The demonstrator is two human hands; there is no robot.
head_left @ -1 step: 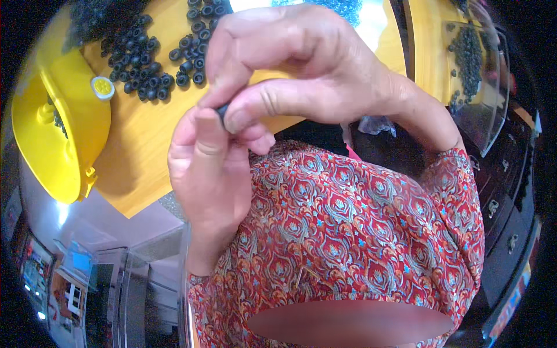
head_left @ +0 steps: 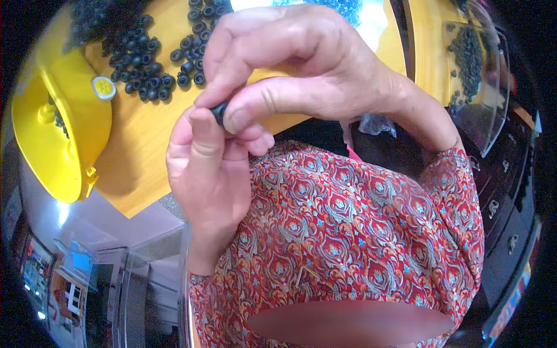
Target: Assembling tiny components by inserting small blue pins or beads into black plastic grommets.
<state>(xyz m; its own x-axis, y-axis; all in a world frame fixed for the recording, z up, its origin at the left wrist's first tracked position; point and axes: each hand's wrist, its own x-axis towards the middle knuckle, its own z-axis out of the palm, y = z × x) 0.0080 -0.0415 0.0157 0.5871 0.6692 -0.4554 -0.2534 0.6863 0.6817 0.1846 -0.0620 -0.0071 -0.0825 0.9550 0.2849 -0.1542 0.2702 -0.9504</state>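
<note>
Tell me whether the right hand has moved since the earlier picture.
No. The right hand sits in the same spot against the yellow container, pinching the small black ring.

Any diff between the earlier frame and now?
Nothing visibly changed. Both hands, left hand and right hand, pinch the same small black rubber ring between fingertips; the loose black rings on the wooden table and the yellow plastic container lie as before.

Bare wooden tabletop [head_left: 130,151] between yellow bowl [head_left: 64,133] and hands, black rings [head_left: 154,64] beyond.
</note>
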